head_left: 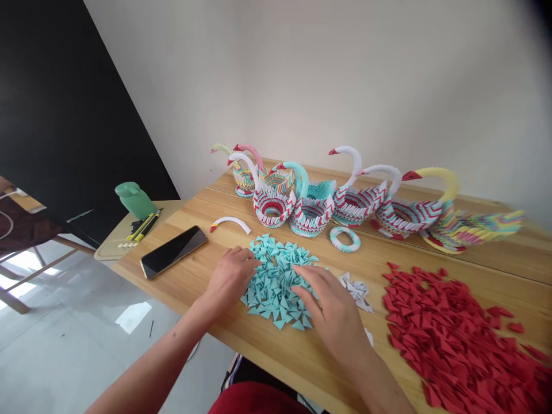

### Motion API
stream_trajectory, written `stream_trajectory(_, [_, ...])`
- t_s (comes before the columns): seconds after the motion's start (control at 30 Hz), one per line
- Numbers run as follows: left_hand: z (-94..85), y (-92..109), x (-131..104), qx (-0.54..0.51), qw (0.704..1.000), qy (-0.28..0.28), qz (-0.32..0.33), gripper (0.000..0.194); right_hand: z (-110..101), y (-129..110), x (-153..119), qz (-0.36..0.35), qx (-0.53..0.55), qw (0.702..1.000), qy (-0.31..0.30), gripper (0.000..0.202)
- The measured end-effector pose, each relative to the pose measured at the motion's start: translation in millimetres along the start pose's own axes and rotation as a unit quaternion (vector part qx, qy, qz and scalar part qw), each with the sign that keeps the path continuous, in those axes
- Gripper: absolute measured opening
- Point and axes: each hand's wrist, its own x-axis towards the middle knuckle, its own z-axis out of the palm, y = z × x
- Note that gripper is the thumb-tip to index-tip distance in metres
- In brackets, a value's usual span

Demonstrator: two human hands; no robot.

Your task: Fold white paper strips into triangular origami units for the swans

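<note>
The bench is made of pale brown wood with stripes in it, and its far edge is set by a white wall. A big black panel is seen on the left, over a shiny grey floor. Past the left edge, a green bottle and yellow cutters are held up by a small side table.

A heap of blue-green paper triangles is spread by the middle of the near edge. Its left side is touched by the left hand; whether a piece is pinched cannot be told. The right hand is held at its right side, thumb and finger apart.

A black phone is laid near the near left corner. Paper swans are lined up along the far edge, with a paper ring and a loose white neck in front. White pieces are set between the blue-green heap and a red heap towards the right edge.
</note>
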Motion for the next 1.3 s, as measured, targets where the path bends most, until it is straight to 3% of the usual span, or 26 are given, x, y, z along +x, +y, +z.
stream_trajectory(0.07, [2.2, 3, 3, 0.03, 0.998, -0.05, -0.005, 0.019, 2, 4, -3, -0.001, -0.002, 1.0, -0.015, 0.027])
stream_trajectory(0.17, [6.3, 7, 7, 0.048, 0.996, -0.073, -0.005, 0.03, 1, 7, -10, 0.002, 0.004, 1.0, -0.028, 0.024])
stream_trajectory(0.37, [12.1, 2, 5, 0.023, 0.999, -0.022, 0.004, 0.033, 1, 5, -11, -0.008, 0.008, 0.999, -0.031, 0.021])
stream_trajectory(0.53, [5.4, 3, 2, -0.008, 1.0, 0.014, -0.02, 0.03, 2, 3, -12, -0.002, 0.017, 0.999, -0.031, 0.021])
stream_trajectory(0.73, [5.0, 14, 10, 0.063, 0.993, -0.094, -0.045, 0.021, 3, 1, -15, -0.008, 0.036, 0.999, -0.039, 0.021])
stream_trajectory(0.83, [7.0, 15, 13, 0.077, 0.99, -0.107, -0.051, 0.021, 0, 1, -17, -0.007, 0.037, 0.999, -0.032, 0.021])
stream_trajectory(1.0, [2.7, 12, 10, 0.05, 0.998, -0.02, -0.033, 0.03, -5, 0, -18, -0.009, 0.029, 1.0, -0.008, 0.023])
stream_trajectory(1.17, [-6.3, 28, 5, -0.102, 0.99, 0.096, -0.017, 0.027, -6, -1, -15, -0.005, 0.042, 0.999, -0.012, 0.023])
stream_trajectory(1.3, [-11.1, 56, 2, -0.289, 0.954, 0.076, -0.025, 0.022, -9, -6, -12, 0.009, 0.07, 0.998, -0.006, 0.028])
